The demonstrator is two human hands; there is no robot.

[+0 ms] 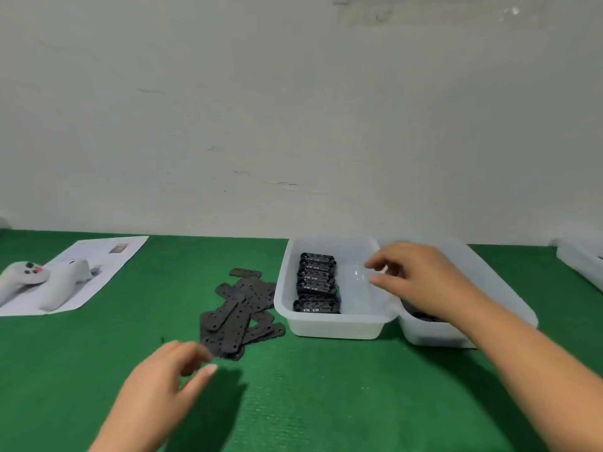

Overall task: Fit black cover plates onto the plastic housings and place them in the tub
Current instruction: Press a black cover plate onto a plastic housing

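Observation:
A loose pile of flat black cover plates (pixel 239 313) lies on the green mat. Right of it stands a white plastic tub (pixel 332 326) with a row of several black housings (pixel 316 283) stacked along its left side. A second white tub (pixel 434 334) sits against its right side, with dark parts partly hidden under my arm. My right hand (pixel 414 278) hovers over the seam between the two tubs, fingers apart, holding nothing. My left hand (pixel 169 380) is just in front of the plate pile, fingers spread and empty.
A printed sheet (pixel 107 262) lies at the far left with two white controller-shaped objects (pixel 42 282) on it. The corner of a further white tray (pixel 584 262) shows at the right edge. A pale wall rises behind the table's back edge.

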